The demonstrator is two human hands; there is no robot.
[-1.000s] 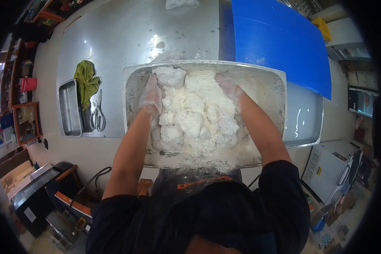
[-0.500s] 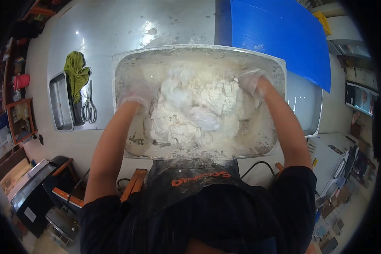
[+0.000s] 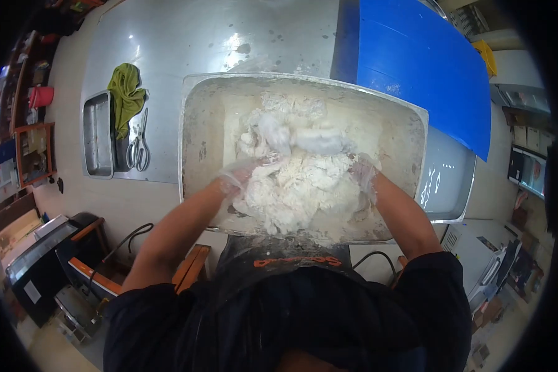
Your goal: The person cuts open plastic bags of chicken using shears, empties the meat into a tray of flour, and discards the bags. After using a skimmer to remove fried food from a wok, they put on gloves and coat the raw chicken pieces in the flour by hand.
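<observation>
A deep metal tub (image 3: 195, 149) holds a heap of white flour (image 3: 328, 214) and several lumpy, thickly floured pieces (image 3: 285, 189). What lies under their coating cannot be made out. My left hand (image 3: 245, 173), in a clear plastic glove, is at the heap's left side with its fingers stretched over the coated pieces. On the other side, my right hand (image 3: 363, 172), gloved the same way, presses against the heap; flour and pieces hide its fingertips. Two smoother, pale, floured pieces (image 3: 319, 141) lie beyond my hands, blurred.
On the steel table (image 3: 167, 49) to the left are a small metal pan (image 3: 99, 133), a green cloth (image 3: 126, 93) and scissors (image 3: 138, 149). A blue sheet (image 3: 421, 68) covers the table's right part. Beside the tub stands a container with cloudy liquid (image 3: 446, 177).
Both hands have moved inward and nearer my body from the tub's sides, gathering the floured pieces into a heap. The pale pieces now lie farther back. The camera view has shifted slightly.
</observation>
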